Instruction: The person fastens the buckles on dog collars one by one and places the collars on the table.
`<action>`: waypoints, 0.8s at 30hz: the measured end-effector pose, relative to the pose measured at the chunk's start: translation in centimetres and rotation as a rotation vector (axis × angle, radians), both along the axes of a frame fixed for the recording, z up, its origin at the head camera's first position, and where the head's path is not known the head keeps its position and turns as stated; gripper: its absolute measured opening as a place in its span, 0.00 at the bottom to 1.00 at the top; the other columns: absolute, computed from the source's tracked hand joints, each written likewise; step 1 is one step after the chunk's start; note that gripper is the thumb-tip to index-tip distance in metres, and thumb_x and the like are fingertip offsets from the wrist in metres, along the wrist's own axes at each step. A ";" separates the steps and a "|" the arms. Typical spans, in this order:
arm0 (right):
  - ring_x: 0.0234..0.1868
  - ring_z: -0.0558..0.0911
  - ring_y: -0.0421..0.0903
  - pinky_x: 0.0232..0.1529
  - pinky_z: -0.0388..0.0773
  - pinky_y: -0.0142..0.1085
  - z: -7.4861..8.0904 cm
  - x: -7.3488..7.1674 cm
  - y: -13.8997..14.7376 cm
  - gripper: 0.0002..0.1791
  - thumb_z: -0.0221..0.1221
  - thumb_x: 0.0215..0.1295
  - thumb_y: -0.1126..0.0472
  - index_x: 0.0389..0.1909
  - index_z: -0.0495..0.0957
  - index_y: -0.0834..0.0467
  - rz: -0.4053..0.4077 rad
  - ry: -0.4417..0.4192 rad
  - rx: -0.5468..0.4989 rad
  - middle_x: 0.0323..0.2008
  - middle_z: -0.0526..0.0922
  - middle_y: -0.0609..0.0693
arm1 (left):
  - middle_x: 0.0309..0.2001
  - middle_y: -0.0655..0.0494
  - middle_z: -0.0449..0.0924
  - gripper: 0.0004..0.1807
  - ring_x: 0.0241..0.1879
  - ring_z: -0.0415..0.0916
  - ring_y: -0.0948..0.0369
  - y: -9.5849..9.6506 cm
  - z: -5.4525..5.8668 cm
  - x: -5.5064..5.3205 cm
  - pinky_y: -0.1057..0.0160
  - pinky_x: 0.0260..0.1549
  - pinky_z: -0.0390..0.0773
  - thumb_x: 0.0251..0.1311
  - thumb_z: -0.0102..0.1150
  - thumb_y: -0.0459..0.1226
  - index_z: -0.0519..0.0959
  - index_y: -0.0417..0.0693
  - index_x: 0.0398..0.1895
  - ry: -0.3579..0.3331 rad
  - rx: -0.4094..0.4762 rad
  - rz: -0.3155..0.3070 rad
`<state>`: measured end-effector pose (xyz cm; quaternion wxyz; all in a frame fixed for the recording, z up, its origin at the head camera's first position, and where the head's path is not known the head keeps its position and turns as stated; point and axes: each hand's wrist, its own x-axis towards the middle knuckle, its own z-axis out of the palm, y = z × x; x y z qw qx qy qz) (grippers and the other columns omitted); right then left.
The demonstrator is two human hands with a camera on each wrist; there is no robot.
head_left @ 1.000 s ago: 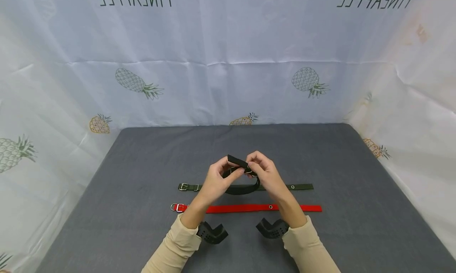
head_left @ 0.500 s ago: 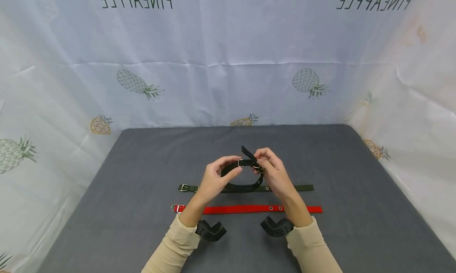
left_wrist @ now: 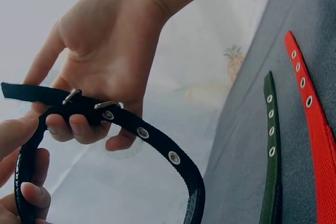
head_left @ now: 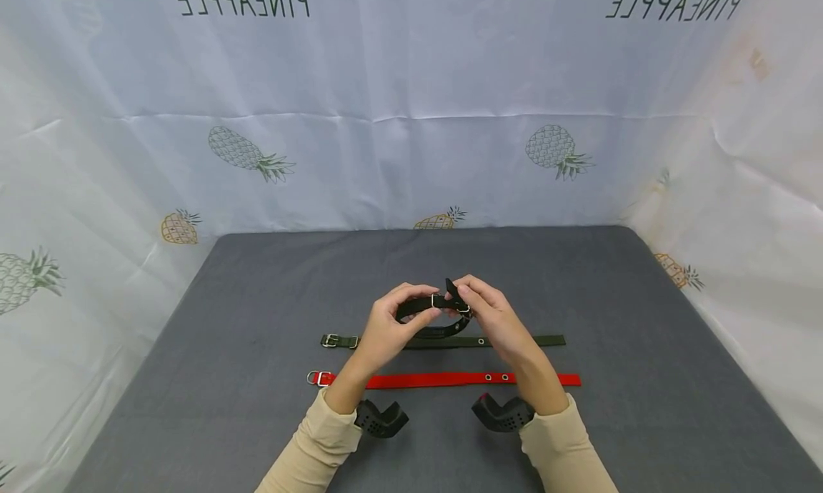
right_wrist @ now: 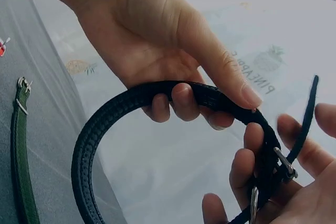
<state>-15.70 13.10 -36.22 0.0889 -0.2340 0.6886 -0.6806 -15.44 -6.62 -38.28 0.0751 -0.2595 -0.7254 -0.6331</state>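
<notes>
A black dog collar (head_left: 421, 306), bent into a loop, is held between both hands above the table. My left hand (head_left: 386, 325) pinches the band on the loop's left side, near a metal keeper ring. At the buckle (head_left: 464, 310), my right hand (head_left: 498, 321) grips the collar, and the short free tail sticks up by its fingers. In the left wrist view, metal eyelets line the black band (left_wrist: 157, 142). The right wrist view shows the left fingers curled over the padded band (right_wrist: 84, 156) and the tail passing the buckle (right_wrist: 283, 163).
Beneath the hands, a green collar (head_left: 543, 340) and a red collar (head_left: 418, 381) lie flat across the grey table (head_left: 257, 300). Both have buckles at the left and eyelets toward the right. A white pineapple-print curtain (head_left: 386, 171) surrounds the table.
The collar's tail, which pointed left over the loop, has swung to the right and now stands up beside the right fingers. My right hand has shifted a little right; the loop stays held.
</notes>
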 end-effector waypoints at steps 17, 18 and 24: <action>0.35 0.73 0.39 0.41 0.73 0.34 0.1 0.3 -0.4 0.13 0.48 0.74 0.62 0.28 0.73 0.51 -0.022 0.115 -0.081 0.32 0.75 0.38 | 0.41 0.41 0.79 0.15 0.39 0.75 0.71 -0.1 -0.1 -0.1 0.71 0.37 0.81 0.57 0.65 0.31 0.81 0.38 0.48 0.071 0.036 -0.014; 0.36 0.73 0.38 0.41 0.73 0.34 0.1 0.3 -0.4 0.13 0.48 0.74 0.62 0.27 0.73 0.51 -0.026 0.115 -0.079 0.32 0.75 0.38 | 0.41 0.41 0.79 0.15 0.39 0.74 0.71 -0.1 -0.1 0.0 0.71 0.37 0.80 0.57 0.65 0.32 0.81 0.38 0.48 0.073 0.036 -0.018; 0.38 0.75 0.39 0.42 0.74 0.34 0.0 0.4 -0.3 0.11 0.51 0.73 0.62 0.27 0.73 0.51 -0.034 0.121 -0.053 0.37 0.78 0.37 | 0.41 0.43 0.79 0.15 0.36 0.72 0.70 -0.2 -0.1 -0.1 0.72 0.33 0.76 0.58 0.64 0.33 0.82 0.38 0.49 0.131 0.019 -0.022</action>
